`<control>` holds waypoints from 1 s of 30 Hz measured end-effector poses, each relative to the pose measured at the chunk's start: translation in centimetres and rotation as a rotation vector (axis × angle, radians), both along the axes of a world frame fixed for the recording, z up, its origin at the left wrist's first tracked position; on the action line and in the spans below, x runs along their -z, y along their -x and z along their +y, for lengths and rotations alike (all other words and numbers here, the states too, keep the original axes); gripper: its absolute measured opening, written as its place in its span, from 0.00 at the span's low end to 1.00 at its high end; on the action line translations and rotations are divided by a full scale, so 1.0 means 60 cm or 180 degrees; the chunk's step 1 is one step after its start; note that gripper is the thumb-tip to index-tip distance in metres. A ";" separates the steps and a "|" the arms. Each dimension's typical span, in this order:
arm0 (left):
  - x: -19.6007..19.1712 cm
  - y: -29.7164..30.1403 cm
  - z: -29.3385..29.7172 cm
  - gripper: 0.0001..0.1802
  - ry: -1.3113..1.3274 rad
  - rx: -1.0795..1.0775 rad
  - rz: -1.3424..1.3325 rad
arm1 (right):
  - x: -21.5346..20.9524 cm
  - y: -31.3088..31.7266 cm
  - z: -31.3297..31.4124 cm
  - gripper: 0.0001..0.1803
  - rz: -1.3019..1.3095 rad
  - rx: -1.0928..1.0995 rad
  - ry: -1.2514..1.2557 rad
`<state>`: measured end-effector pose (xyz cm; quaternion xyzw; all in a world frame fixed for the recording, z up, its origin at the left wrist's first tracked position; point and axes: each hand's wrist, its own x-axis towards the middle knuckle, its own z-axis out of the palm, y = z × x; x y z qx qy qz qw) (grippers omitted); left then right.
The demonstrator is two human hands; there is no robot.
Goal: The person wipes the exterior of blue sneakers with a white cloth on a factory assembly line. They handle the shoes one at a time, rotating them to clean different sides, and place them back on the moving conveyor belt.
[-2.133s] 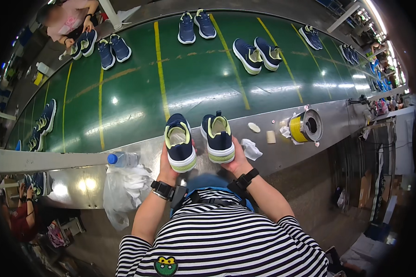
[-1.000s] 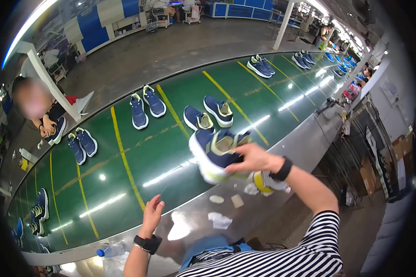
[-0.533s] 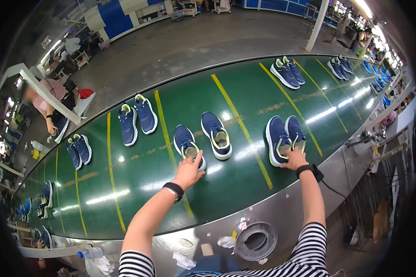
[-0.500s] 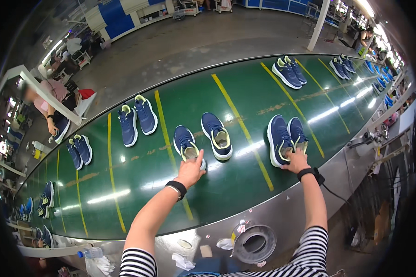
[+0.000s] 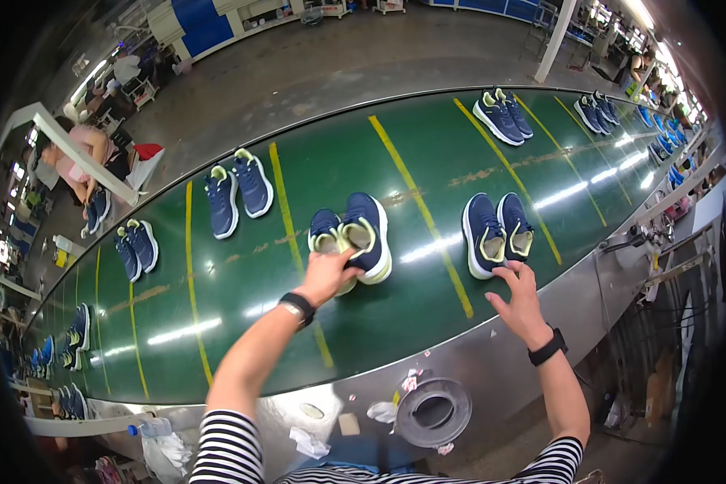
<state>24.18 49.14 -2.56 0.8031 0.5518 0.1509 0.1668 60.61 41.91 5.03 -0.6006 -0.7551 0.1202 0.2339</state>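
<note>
Green belt [image 5: 415, 282], ruled with yellow lines [image 5: 394, 158], curving across a workshop; navy shoes stand on it in pairs.

Middle pair [image 5: 366, 211], used as landmark: on the belt, ahead of the wearer's body, soles down, heels toward the wearer. Long axes point away, toes leaning slightly leftward. Its two shoes sit close at the collars; cannot tell whether they touch.

Left hand [image 5: 327, 274]: closed over the heel of the left shoe [image 5: 323, 219] of the middle pair, coming from behind it; fingers partly hidden, thumb toward the right shoe [image 5: 365, 206]. Clearly the nearer hand to this pair.

Right hand [image 5: 526, 305]: right of the middle pair, holding nothing, fingers extended and thumb spread. Fingertips just behind the heels of the right pair [image 5: 482, 222], contact unclear. That pair stands right of the middle pair, long axes also pointing away.

Farther out: another pair [image 5: 252, 189] left of and beyond the middle pair; one more [image 5: 502, 119] beyond it, rightward. On the wearer's side of it, a metal ledge [image 5: 500, 355] with a spool [image 5: 434, 433], a tan block [image 5: 348, 423], white paper [image 5: 308, 442]. Far left of it, a co-worker in pink [image 5: 94, 143], bent over dark shoes [image 5: 97, 211].
</note>
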 end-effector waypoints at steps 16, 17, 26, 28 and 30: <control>-0.122 0.419 -0.744 0.16 -0.0482 -0.0124 0.0692 | 0.016 0.555 -0.488 0.12 0.1838 -0.1711 0.1287; -0.104 0.427 -0.779 0.15 -0.0311 -0.0171 0.0805 | 0.035 0.585 -0.517 0.13 0.1888 -0.1758 0.1407; -0.060 0.420 -0.891 0.26 0.0749 -0.0823 0.0986 | 0.104 0.615 -0.634 0.11 0.1344 -0.1021 0.1881; -0.076 0.417 -0.899 0.28 0.0625 -0.0832 0.1029 | 0.113 0.601 -0.639 0.11 0.1419 -0.0767 0.1816; -0.100 0.414 -0.894 0.30 0.0695 -0.0804 0.0892 | 0.125 0.587 -0.633 0.09 0.1485 -0.0505 0.1474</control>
